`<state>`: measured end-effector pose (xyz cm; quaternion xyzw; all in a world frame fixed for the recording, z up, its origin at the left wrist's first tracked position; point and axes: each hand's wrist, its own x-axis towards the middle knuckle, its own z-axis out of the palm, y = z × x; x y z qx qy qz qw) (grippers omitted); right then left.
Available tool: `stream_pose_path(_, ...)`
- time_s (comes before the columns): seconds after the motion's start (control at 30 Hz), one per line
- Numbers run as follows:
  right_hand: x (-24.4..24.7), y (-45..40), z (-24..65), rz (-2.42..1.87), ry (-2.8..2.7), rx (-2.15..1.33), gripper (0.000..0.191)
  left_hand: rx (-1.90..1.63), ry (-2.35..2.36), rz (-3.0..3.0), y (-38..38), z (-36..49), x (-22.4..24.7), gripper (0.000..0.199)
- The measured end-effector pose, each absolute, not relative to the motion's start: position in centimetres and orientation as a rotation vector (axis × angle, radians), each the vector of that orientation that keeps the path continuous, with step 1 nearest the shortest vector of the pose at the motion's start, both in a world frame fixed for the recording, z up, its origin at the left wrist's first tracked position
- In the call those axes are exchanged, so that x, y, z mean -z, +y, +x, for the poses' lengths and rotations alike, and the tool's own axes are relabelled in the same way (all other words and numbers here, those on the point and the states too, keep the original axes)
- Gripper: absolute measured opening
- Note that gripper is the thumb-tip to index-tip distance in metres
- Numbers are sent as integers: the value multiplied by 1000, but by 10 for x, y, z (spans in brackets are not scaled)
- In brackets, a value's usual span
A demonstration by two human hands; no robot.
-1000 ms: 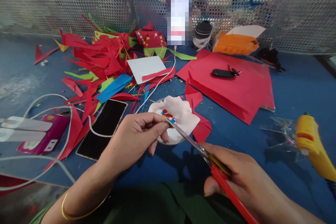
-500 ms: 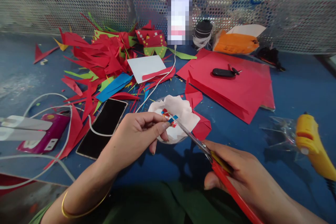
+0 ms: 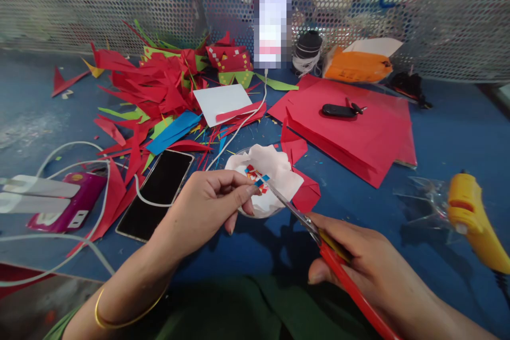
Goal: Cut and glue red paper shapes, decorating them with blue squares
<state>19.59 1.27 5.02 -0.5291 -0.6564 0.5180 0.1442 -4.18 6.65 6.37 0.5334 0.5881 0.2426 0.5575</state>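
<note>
My left hand (image 3: 217,199) pinches a small blue strip of paper (image 3: 259,183) between thumb and forefinger. Red-handled scissors (image 3: 338,268) are in my right hand (image 3: 366,263), their blades pointing up and left, with the tips at the blue strip. Below both sits a shallow round dish lined with scalloped white paper (image 3: 279,164). Small red, blue and white paper bits (image 3: 252,171) lie in it. Folded red paper (image 3: 306,191) touches the dish's right side.
A heap of red and green paper scraps (image 3: 159,79) covers the back left. Red sheets (image 3: 358,138) carry a black key fob (image 3: 338,111). A yellow glue gun (image 3: 472,212) lies right. A dark phone (image 3: 163,183), white cables and a purple power bank (image 3: 90,196) are left.
Almost nothing differs. My right thumb and the scissors' handle have shifted very slightly left, while the left hand stays in place with the blue strip.
</note>
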Motion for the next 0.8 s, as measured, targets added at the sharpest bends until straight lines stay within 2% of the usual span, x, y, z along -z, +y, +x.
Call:
stream_pose_path(0.37, -48, 11, 196, -1549, -1862, -1505, 3, -583, 1387, 1248, 66, -42, -63, 17)
stream_pose_path(0.6, -51, 13, 195, -1668, -1881, -1394, 27, -640, 1379, 1214, 66, -43, -64, 17)
stream_pose_path(0.8, -48, 11, 195, -1677, -1976, -1344, 30, -667, 1388, 1199, 65, -42, -65, 19)
